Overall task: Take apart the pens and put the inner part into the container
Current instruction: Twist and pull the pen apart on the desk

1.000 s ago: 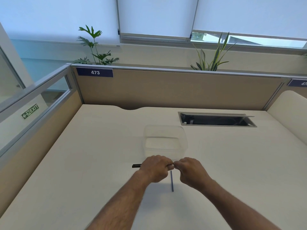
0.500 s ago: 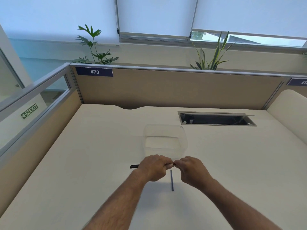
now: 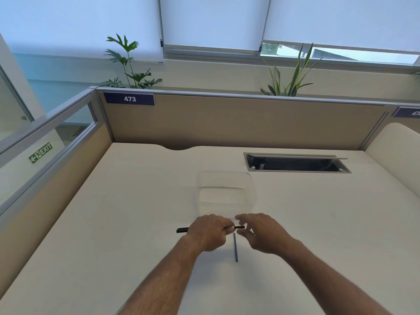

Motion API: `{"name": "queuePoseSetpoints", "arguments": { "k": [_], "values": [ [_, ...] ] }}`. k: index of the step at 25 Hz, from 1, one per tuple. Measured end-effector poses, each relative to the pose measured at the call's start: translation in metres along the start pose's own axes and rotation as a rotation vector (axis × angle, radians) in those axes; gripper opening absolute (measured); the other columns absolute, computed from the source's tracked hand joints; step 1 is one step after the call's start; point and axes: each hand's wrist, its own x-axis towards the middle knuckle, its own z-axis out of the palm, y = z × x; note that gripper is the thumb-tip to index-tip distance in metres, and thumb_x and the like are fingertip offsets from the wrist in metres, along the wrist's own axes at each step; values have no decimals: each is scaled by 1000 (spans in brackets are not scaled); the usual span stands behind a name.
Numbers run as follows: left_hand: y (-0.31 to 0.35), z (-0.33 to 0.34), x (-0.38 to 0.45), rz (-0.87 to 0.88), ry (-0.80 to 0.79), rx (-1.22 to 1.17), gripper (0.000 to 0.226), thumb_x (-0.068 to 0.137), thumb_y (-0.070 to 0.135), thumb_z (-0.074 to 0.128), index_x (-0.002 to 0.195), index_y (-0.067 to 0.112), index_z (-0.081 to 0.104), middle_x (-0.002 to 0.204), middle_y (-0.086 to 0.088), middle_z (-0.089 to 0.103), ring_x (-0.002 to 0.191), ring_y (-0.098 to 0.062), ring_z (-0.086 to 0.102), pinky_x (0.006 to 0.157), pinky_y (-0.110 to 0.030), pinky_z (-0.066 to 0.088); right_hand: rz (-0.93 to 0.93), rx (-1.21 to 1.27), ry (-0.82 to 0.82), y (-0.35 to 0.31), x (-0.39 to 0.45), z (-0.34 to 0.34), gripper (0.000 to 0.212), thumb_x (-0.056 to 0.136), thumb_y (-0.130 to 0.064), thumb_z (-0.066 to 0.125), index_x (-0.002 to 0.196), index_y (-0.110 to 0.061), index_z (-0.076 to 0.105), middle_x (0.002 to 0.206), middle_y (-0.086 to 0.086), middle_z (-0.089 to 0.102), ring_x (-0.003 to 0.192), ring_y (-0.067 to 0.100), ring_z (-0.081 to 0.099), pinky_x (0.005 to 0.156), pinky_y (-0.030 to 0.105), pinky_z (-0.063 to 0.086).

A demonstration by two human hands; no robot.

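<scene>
Black pen (image 3: 183, 230) mid-shaft hidden in closed left hand (image 3: 210, 231); blurred right hand (image 3: 263, 233) loosely spread.

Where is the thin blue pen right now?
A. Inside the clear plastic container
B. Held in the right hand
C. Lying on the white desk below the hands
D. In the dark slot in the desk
C: the thin blue pen lies on the white desk, nearer the person than the empty clear plastic container, untouched by either hand.
</scene>
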Motion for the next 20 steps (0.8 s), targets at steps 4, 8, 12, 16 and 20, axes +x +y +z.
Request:
{"name": "queuePoseSetpoints", "arguments": {
  "k": [4,8,12,16,20],
  "values": [
    [-1,2,0,0,4,5,24,101,37,42,96,27,64,88,-1,69,73,-21,53,66,-35,44,-52,-70,14,2,3,0,21,95,-23,51,100,-21,71,91,0,75,81,23,64,67,33,50],
    [-4,3,0,-18,32,-9,23,99,37,43,97,28,64,88,1,70,75,-22,54,66,-34,43,29,44,115,9,0,-1,14,88,-21,64,95,-23,75,91,-4,71,81,17,62,69,30,50],
    [-8,8,-1,-55,137,-129,22,98,38,42,99,30,62,84,7,68,80,-21,59,73,-38,51,162,201,209,18,-5,4,12,81,-16,73,90,-21,79,84,-4,67,73,10,58,71,25,48],
    [-7,10,-1,-77,250,-407,17,97,31,47,97,28,63,74,10,64,75,-15,61,71,-36,53,428,295,204,23,-8,15,12,78,-18,72,87,-20,79,78,-5,75,70,10,64,64,18,46],
    [-7,11,1,-140,461,-643,5,92,19,63,90,22,66,80,7,72,78,-9,66,71,-31,55,635,327,127,25,-12,30,14,74,-17,68,84,-20,78,78,-6,74,70,11,62,56,16,40]
  ]
}}
